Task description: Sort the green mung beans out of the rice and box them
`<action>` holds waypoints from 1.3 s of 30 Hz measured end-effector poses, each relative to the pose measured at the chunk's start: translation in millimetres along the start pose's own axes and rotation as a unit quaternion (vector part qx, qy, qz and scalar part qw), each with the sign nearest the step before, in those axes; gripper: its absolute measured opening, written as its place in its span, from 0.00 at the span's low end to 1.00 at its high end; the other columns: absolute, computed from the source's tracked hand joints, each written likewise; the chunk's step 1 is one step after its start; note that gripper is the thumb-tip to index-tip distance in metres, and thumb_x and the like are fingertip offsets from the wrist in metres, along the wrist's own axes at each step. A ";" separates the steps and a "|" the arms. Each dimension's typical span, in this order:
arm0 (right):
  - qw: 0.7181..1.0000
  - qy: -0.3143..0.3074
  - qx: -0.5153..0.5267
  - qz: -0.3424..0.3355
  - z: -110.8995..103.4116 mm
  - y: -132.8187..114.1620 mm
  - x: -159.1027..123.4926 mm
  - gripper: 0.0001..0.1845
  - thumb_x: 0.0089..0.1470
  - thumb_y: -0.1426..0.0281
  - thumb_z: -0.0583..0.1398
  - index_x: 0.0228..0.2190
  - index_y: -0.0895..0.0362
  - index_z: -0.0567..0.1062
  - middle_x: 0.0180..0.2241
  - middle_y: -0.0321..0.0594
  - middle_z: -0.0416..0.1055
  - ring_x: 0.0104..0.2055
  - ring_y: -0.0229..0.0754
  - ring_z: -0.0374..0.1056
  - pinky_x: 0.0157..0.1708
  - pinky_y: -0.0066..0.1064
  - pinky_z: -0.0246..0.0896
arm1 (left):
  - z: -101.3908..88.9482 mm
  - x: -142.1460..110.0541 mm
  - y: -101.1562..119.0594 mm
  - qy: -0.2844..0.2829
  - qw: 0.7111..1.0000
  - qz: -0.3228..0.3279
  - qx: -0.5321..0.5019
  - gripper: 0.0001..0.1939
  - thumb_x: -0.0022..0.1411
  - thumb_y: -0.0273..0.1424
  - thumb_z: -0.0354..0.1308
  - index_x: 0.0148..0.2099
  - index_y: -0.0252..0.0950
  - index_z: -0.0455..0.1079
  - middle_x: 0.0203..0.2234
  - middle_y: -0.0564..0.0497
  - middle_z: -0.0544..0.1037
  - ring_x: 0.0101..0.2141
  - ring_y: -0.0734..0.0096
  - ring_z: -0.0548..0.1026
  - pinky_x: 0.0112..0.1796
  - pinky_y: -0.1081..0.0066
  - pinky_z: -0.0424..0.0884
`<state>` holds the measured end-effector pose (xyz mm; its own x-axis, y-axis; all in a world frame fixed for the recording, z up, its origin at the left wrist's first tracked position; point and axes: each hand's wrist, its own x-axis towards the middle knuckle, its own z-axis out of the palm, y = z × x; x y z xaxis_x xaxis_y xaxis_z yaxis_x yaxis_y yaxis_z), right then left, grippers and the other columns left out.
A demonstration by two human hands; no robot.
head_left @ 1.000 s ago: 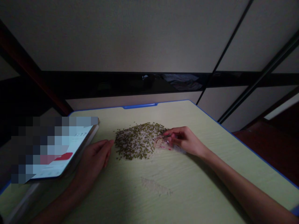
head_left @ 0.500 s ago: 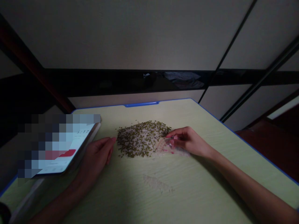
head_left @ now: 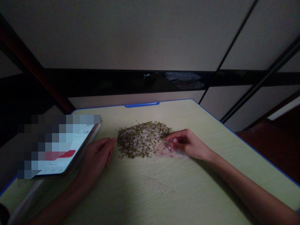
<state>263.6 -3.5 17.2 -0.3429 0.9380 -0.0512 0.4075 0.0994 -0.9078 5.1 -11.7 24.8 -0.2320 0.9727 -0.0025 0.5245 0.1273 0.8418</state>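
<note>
A mound of mixed grains [head_left: 140, 139], dark green mung-bean-like seeds among pale rice-like grains, lies on the table. At its left edge rests my left hand [head_left: 100, 150], closed, thumb pressed along the curled fingers; whatever is inside them, if anything, is hidden. On the other side, my right hand [head_left: 184, 143] pinches a clear plastic bag [head_left: 172, 153] with pinkish-red print. The bag lies nearly flat against the right edge of the mound, partly covered by that hand.
On the left, a tablet-like lit screen [head_left: 67, 154] leans, partly pixelated. The pale table [head_left: 201, 193] has a blue rim with a blue handle [head_left: 142, 104] at the far side. A worn patch [head_left: 158, 184] marks its surface. Cabinet panels [head_left: 131, 34] stand behind.
My right hand has shifted slightly left and lower, and the bag lies flatter with its right part more visible. My left hand and the mound look the same. The screen's digits changed.
</note>
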 end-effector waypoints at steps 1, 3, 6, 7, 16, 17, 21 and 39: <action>1.000 -0.003 0.001 0.000 0.5 -0.4 -0.3 0.15 0.43 0.69 0.58 0.33 0.67 0.75 0.17 0.35 0.62 0.18 0.30 0.53 0.18 0.24 0.47 | -0.1 -0.1 0.5 0.001 1.000 0.001 -0.001 0.19 0.48 0.44 0.47 0.12 0.40 0.52 0.05 0.60 0.56 0.13 0.76 0.57 0.20 0.74 0.54; 1.000 -0.007 0.005 0.003 1.1 -1.0 -0.6 0.15 0.43 0.69 0.58 0.33 0.67 0.75 0.18 0.34 0.62 0.19 0.30 0.53 0.18 0.24 0.47 | -0.1 -0.4 1.9 0.001 1.000 0.001 -0.001 0.19 0.47 0.44 0.47 0.12 0.40 0.52 0.05 0.60 0.56 0.12 0.76 0.57 0.19 0.75 0.54; 1.000 0.002 0.013 0.005 1.2 -1.3 -0.2 0.18 0.43 0.68 0.59 0.34 0.68 0.75 0.17 0.33 0.61 0.18 0.30 0.52 0.18 0.24 0.47 | 0.0 -0.5 3.4 -0.001 1.000 -0.006 -0.002 0.18 0.47 0.44 0.46 0.12 0.41 0.53 0.05 0.60 0.57 0.12 0.76 0.57 0.19 0.75 0.54; 1.000 0.008 0.015 0.005 1.0 -1.2 0.2 0.18 0.43 0.68 0.59 0.35 0.69 0.75 0.17 0.34 0.61 0.18 0.29 0.52 0.18 0.24 0.47 | 0.0 -0.5 3.6 -0.001 1.000 -0.007 -0.002 0.18 0.47 0.44 0.47 0.12 0.41 0.53 0.05 0.60 0.56 0.12 0.76 0.57 0.19 0.75 0.54; 0.997 0.067 0.030 0.002 -6.4 6.6 4.2 0.20 0.42 0.69 0.59 0.36 0.69 0.75 0.20 0.40 0.69 0.20 0.32 0.56 0.20 0.26 0.51 | 1.2 2.0 -0.7 0.000 1.000 0.005 -0.004 0.19 0.47 0.46 0.46 0.12 0.41 0.53 0.05 0.60 0.57 0.12 0.76 0.57 0.19 0.75 0.54; 0.997 0.068 0.031 0.002 -6.9 7.2 4.2 0.20 0.42 0.68 0.59 0.37 0.69 0.75 0.21 0.40 0.69 0.20 0.32 0.57 0.21 0.26 0.52 | 1.3 2.2 -1.4 0.000 1.000 0.006 -0.004 0.20 0.46 0.46 0.46 0.12 0.41 0.53 0.05 0.60 0.57 0.12 0.76 0.57 0.19 0.75 0.54; 0.999 0.042 0.016 -0.003 -5.8 6.8 3.1 0.19 0.42 0.68 0.59 0.36 0.67 0.76 0.19 0.38 0.68 0.20 0.33 0.58 0.21 0.26 0.52 | 0.9 1.0 -0.4 0.001 1.000 0.000 -0.005 0.19 0.46 0.45 0.47 0.12 0.41 0.52 0.05 0.60 0.56 0.12 0.76 0.57 0.19 0.74 0.54; 0.996 0.086 -0.003 0.020 -15.7 9.0 3.6 0.16 0.41 0.70 0.57 0.33 0.67 0.75 0.22 0.41 0.70 0.22 0.37 0.64 0.23 0.30 0.59 | 0.7 -0.1 1.3 -0.004 1.000 0.004 -0.011 0.19 0.49 0.43 0.47 0.13 0.40 0.53 0.06 0.60 0.56 0.12 0.76 0.57 0.20 0.74 0.54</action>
<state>279.2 6.0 15.4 -0.1766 0.9842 -0.0160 0.4227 0.0612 -0.9042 6.3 -11.5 25.5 -0.2215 0.9752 0.0011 0.5077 0.1144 0.8539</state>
